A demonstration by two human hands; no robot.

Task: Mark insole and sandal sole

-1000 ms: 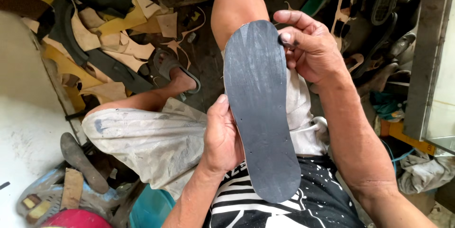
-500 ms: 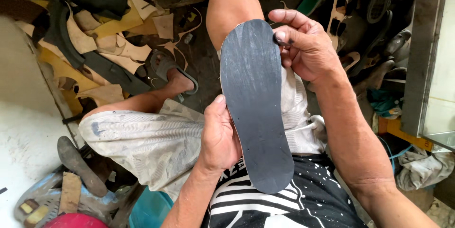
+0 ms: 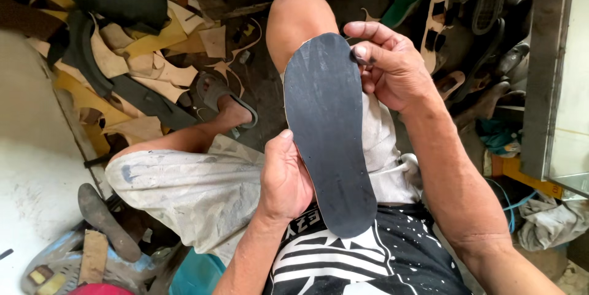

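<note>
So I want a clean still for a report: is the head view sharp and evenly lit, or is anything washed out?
Head view: the dark sole and both hands, left hand and right hand, are sharp, in soft daylight without hard shadows; the pale floor at left and the panel at right are washed out; top corners fall into shade.

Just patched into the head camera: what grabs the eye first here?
A long dark shoe sole fills the middle of the view, held over the person's lap. The left hand grips its edge near the heel end, and the right hand, fingertips blackened, pinches the toe end. To the left, tan and yellow cut scraps lie heaped on the floor.
</note>
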